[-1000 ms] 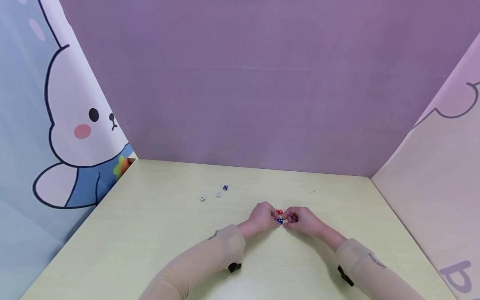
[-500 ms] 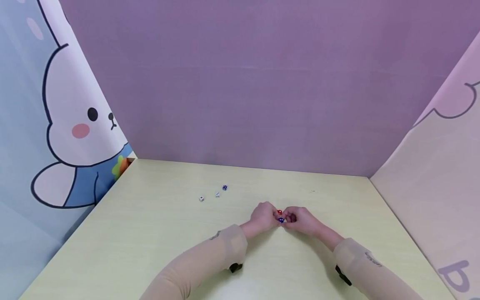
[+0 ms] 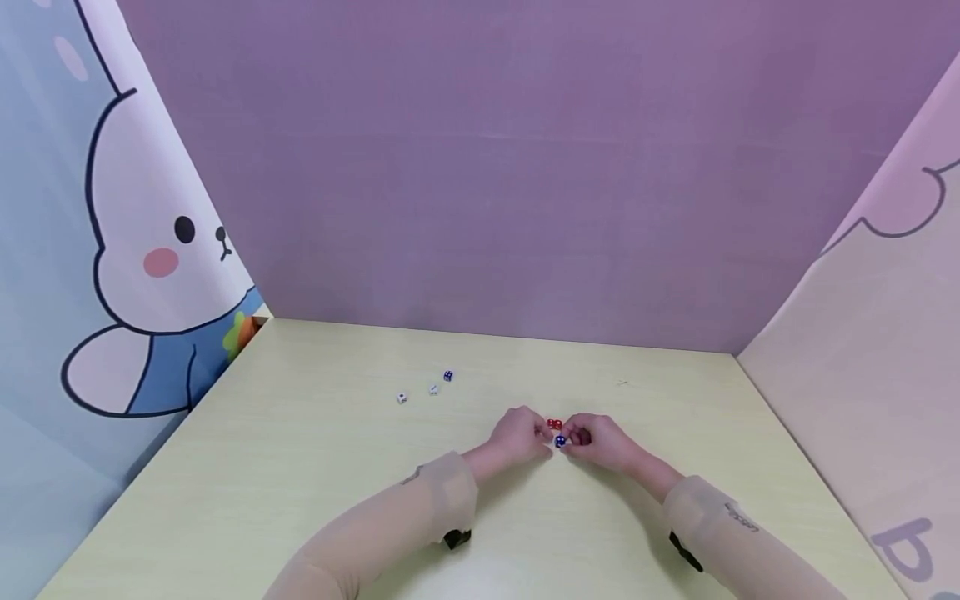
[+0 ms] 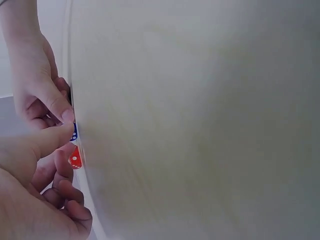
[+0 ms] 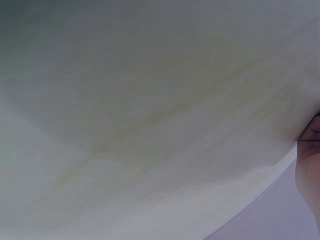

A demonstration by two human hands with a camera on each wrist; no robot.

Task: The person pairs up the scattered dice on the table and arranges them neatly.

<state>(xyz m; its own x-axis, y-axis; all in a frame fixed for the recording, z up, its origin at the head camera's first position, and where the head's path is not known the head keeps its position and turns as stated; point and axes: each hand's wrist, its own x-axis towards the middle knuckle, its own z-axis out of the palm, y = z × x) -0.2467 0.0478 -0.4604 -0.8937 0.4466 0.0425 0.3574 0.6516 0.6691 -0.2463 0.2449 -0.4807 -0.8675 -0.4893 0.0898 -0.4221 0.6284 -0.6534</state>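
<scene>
In the head view, my right hand pinches a blue die with white pips between thumb and index finger. Two red dice sit side by side just behind the blue one. To their left is my left hand, thumb and index finger parted beside the dice and holding nothing. Seen from the left wrist, the left thumb overlaps the blue die, and a red die shows by the left fingers. A small part of a hand shows at the right edge of the right wrist view.
Farther left on the pale table lie two white dice and another blue die. A purple panel rises along the table's back edge, with printed cloths at the sides.
My left hand has drawn back to the left, away from the blue die. Both red dice show more fully between the hands. My right hand has stayed nearly in place.
</scene>
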